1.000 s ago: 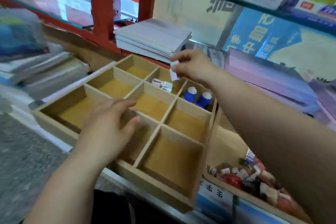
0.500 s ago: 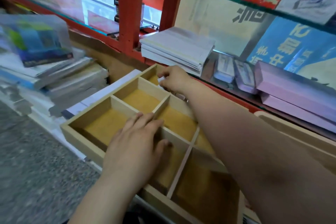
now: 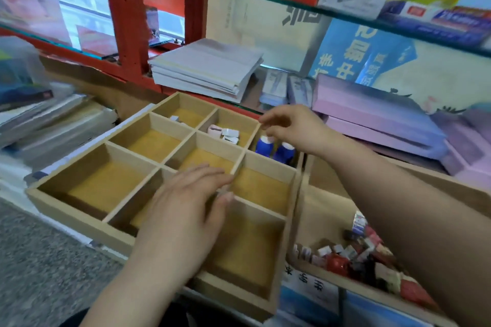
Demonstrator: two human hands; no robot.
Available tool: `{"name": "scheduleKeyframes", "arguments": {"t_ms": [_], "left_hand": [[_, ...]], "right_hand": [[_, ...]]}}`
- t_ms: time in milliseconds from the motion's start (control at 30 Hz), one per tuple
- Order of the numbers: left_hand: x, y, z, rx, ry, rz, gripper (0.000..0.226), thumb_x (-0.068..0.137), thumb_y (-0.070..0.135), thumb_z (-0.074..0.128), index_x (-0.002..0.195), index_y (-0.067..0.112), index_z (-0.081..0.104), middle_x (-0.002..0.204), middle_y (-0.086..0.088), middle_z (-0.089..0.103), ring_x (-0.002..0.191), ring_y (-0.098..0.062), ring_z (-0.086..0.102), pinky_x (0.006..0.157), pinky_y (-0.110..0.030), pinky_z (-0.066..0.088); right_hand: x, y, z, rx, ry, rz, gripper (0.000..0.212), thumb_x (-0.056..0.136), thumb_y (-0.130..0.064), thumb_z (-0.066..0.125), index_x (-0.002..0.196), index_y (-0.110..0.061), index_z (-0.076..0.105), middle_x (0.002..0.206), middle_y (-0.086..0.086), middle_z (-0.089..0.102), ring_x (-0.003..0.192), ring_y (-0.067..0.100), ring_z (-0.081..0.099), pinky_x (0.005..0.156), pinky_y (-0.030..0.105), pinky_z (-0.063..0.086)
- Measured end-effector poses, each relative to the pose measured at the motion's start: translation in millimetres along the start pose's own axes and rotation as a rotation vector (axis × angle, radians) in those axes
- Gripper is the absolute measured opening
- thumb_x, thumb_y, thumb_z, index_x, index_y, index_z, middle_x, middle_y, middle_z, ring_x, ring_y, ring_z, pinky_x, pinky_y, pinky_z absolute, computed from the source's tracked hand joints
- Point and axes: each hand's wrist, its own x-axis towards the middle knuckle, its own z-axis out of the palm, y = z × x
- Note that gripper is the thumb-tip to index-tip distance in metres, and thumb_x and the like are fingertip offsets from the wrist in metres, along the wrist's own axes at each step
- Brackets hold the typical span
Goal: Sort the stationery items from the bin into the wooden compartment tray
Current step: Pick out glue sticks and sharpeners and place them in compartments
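A light wooden nine-compartment tray (image 3: 79,216) sat on the shop counter. The person's left hand (image 3: 186,210) lay flat on its middle dividers, fingers straight and together. The right hand (image 3: 295,127) hovered over the far right compartments, fingers loosely curled and apparently holding nothing. Small white erasers (image 3: 229,134) lay in the far middle compartment and two blue white-capped bottles (image 3: 276,150) in the far right one. Mixed small stationery (image 3: 358,257) filled the brown cardboard bin (image 3: 332,276) just right of the tray.

Wooden compartment tray (image 3: 79,216), small white erasers (image 3: 229,133) in far cell; bin (image 3: 329,275) of mixed stationery beside it
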Motion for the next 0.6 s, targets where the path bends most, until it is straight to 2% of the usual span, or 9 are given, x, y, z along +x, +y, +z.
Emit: {"name": "scheduleKeyframes", "arguments": {"t_ms": [67, 133, 167, 200, 267, 367, 433, 500, 600], "left_hand": [[3, 24, 28, -0.151, 0.012, 0.055, 0.026, 0.082, 0.042, 0.054, 0.102, 0.032, 0.066, 0.097, 0.037, 0.049, 0.097, 0.02, 0.04, 0.085, 0.009, 0.021], [2, 48, 55, -0.296, 0.003, 0.054, 0.038, 0.066, 0.062, 0.056, 0.084, 0.029, 0.066, 0.086, 0.032, 0.051, 0.096, 0.014, 0.052, 0.078, 0.005, 0.033], [-1, 60, 70, -0.342, -0.01, 0.079, 0.044, 0.063, 0.063, 0.059, 0.079, 0.024, 0.066, 0.082, 0.026, 0.054, 0.098, 0.006, 0.055, 0.075, 0.0, 0.038], [-6, 73, 82, -0.304, -0.054, 0.171, 0.036, 0.07, 0.053, 0.057, 0.08, 0.02, 0.067, 0.083, 0.022, 0.057, 0.095, 0.002, 0.056, 0.075, -0.004, 0.039], [-18, 96, 101, -0.251, -0.095, 0.32, 0.026, 0.079, 0.032, 0.047, 0.084, 0.022, 0.07, 0.084, 0.016, 0.065, 0.091, 0.0, 0.052, 0.078, -0.006, 0.038], [-26, 96, 132, -0.194, -0.186, 0.38, 0.028, 0.076, 0.029, 0.043, 0.078, 0.027, 0.071, 0.077, 0.015, 0.068, 0.089, -0.004, 0.049, 0.076, -0.011, 0.038], [-25, 88, 146, -0.109, -0.285, 0.299, 0.029, 0.073, 0.032, 0.041, 0.076, 0.03, 0.07, 0.076, 0.017, 0.068, 0.088, -0.005, 0.049, 0.07, -0.01, 0.041], [-25, 77, 160, -0.048, -0.311, 0.279, 0.029, 0.071, 0.032, 0.041, 0.07, 0.029, 0.07, 0.071, 0.016, 0.067, 0.074, -0.003, 0.055, 0.062, -0.013, 0.047], [-32, 63, 176, 0.029, -0.36, 0.274, 0.028, 0.073, 0.03, 0.041, 0.059, 0.027, 0.066, 0.059, 0.012, 0.063, 0.052, -0.008, 0.06, 0.058, -0.02, 0.052]], "right_hand": [[-31, 28, -17, -0.013, 0.032, 0.031, 0.022, 0.083, 0.0, 0.057, 0.103, -0.002, 0.064, 0.091, 0.001, 0.061, 0.075, -0.006, 0.057, 0.071, 0.005, 0.041], [-57, 58, -30, 0.005, 0.055, 0.106, 0.02, 0.081, 0.003, 0.058, 0.1, 0.002, 0.065, 0.086, 0.003, 0.059, 0.057, -0.016, 0.053, 0.063, 0.0, 0.039], [-70, 74, -34, 0.016, 0.05, 0.162, 0.02, 0.081, 0.004, 0.057, 0.101, 0.003, 0.064, 0.084, 0.003, 0.059, 0.052, -0.018, 0.052, 0.06, 0.0, 0.038], [-82, 89, -36, 0.007, 0.03, 0.217, 0.021, 0.081, 0.005, 0.057, 0.101, 0.004, 0.064, 0.082, 0.002, 0.059, 0.051, -0.018, 0.051, 0.058, -0.001, 0.038], [-103, 117, -33, -0.076, -0.067, 0.302, 0.023, 0.082, 0.002, 0.057, 0.103, 0.001, 0.065, 0.087, 0.001, 0.06, 0.061, -0.012, 0.055, 0.056, 0.0, 0.036], [-122, 153, -16, -0.188, -0.269, 0.356, 0.027, 0.082, -0.002, 0.056, 0.107, -0.004, 0.064, 0.108, 0.008, 0.065, 0.093, 0.017, 0.059, 0.059, 0.009, 0.036], [-127, 171, -3, -0.235, -0.379, 0.387, 0.03, 0.082, -0.006, 0.058, 0.111, -0.007, 0.062, 0.116, 0.01, 0.063, 0.102, 0.02, 0.058, 0.071, 0.015, 0.04], [-127, 184, 8, -0.281, -0.457, 0.398, 0.034, 0.083, -0.01, 0.058, 0.117, -0.01, 0.059, 0.122, 0.008, 0.059, 0.111, 0.02, 0.054, 0.086, 0.02, 0.04], [-121, 198, 23, -0.344, -0.526, 0.375, 0.038, 0.086, -0.017, 0.057, 0.123, -0.012, 0.052, 0.13, 0.006, 0.052, 0.118, 0.02, 0.048, 0.09, 0.022, 0.037]]}}
